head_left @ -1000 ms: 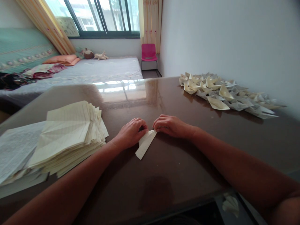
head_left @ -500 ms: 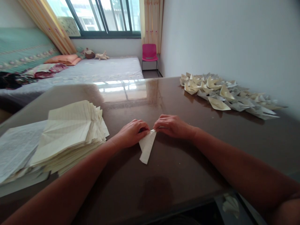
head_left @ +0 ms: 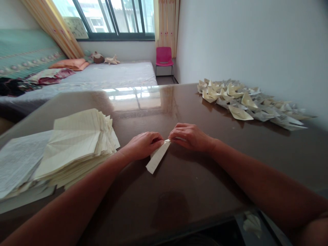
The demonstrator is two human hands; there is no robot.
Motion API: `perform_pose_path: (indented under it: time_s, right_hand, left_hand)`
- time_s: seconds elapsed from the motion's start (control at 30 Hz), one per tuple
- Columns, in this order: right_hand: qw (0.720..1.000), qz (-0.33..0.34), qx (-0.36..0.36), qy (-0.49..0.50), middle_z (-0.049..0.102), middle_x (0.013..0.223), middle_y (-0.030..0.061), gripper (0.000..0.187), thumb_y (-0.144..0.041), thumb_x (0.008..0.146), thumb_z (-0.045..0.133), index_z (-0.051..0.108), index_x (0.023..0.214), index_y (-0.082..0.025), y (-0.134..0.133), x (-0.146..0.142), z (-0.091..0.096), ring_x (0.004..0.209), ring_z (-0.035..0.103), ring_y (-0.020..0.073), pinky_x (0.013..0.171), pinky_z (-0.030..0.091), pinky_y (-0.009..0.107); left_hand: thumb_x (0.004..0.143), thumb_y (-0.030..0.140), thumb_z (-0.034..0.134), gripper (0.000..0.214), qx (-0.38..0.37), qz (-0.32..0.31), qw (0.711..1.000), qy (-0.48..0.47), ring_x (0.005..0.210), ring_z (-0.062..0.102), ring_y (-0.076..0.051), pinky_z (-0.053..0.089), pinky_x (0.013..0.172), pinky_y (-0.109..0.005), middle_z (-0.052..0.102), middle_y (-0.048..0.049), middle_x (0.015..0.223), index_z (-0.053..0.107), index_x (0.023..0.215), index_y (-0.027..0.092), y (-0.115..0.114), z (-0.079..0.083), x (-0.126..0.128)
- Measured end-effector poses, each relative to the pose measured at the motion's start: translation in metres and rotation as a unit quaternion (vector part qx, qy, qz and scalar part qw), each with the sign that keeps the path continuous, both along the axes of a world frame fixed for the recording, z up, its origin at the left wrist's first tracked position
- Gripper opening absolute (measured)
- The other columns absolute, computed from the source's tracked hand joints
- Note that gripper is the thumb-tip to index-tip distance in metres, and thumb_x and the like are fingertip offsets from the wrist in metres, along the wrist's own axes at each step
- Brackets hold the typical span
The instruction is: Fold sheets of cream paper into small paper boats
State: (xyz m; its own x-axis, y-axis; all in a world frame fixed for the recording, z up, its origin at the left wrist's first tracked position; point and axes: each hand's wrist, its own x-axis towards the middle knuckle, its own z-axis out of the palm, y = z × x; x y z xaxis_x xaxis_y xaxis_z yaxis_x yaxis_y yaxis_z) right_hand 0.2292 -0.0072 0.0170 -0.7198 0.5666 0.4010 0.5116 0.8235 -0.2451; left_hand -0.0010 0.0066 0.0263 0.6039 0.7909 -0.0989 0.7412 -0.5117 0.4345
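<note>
A narrow folded strip of cream paper (head_left: 156, 159) lies slantwise on the glossy brown table (head_left: 194, 184), its far end pinched between both hands. My left hand (head_left: 142, 145) curls over the strip's upper left edge with fingers closed on it. My right hand (head_left: 191, 136) meets it from the right, fingertips pressed on the same top corner. The strip's near end points toward me and to the left.
A thick fanned stack of cream sheets (head_left: 74, 147) sits at the left, over printed pages (head_left: 17, 164). Several folded paper boats (head_left: 246, 100) are heaped along the wall at the far right. Beyond the table are a bed (head_left: 97, 77) and a pink chair (head_left: 164, 58).
The strip's free end swung right and looked wider half a second ago, then swung back left and narrowed. Both hands stayed at its top corner, barely shifting.
</note>
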Motion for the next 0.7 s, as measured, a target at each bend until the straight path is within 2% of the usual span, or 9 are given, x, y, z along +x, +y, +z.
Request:
perform_pose_path:
  time_s: [0.17, 0.33, 0.53, 0.7]
  right_hand:
    - [1.000, 0.010, -0.012, -0.007, 0.068, 0.088, 0.0062, 0.019, -0.025, 0.094, 0.046, 0.063, 0.091, -0.019, 0.001, 0.001, -0.001, 0.086, 0.057, 0.0173, 0.079, 0.044, 0.029]
    - [0.997, 0.042, -0.063, -0.009, 0.068, 0.102, 0.0057, 0.014, -0.022, 0.092, 0.049, 0.063, 0.093, -0.020, 0.002, 0.000, -0.005, 0.096, 0.056, 0.0181, 0.083, 0.044, 0.029]
    - [0.993, 0.010, -0.115, 0.012, 0.066, 0.084, 0.0036, 0.015, -0.031, 0.090, 0.055, 0.064, 0.090, -0.019, 0.003, -0.002, -0.011, 0.078, 0.058, 0.0152, 0.072, 0.042, 0.026]
    - [0.993, 0.014, -0.119, 0.013, 0.066, 0.085, 0.0037, 0.014, -0.031, 0.090, 0.056, 0.063, 0.089, -0.019, 0.003, -0.003, -0.012, 0.080, 0.058, 0.0155, 0.073, 0.041, 0.025]
  left_hand:
    - [0.085, 0.044, 0.047, 0.030, -0.042, -0.004, 0.999, -0.034, 0.070, 0.060, -0.015, 0.040, 0.063, -0.023, 0.068, 0.0011, 0.077, 0.066, 0.089, 0.022, 0.003, 0.000, -0.002]
    - [0.083, 0.039, 0.050, 0.028, -0.056, -0.015, 0.996, -0.061, 0.071, 0.061, -0.015, 0.042, 0.065, -0.022, 0.069, 0.0003, 0.078, 0.069, 0.088, 0.019, 0.004, 0.000, -0.001]
    - [0.083, 0.037, 0.048, 0.029, -0.055, -0.002, 0.996, -0.067, 0.073, 0.060, -0.015, 0.042, 0.066, -0.022, 0.070, 0.0000, 0.079, 0.071, 0.087, 0.019, 0.001, -0.002, 0.001]
    - [0.083, 0.040, 0.048, 0.030, -0.031, 0.012, 0.998, -0.059, 0.069, 0.056, -0.014, 0.039, 0.062, -0.021, 0.068, 0.0007, 0.076, 0.070, 0.086, 0.020, -0.001, -0.003, 0.006]
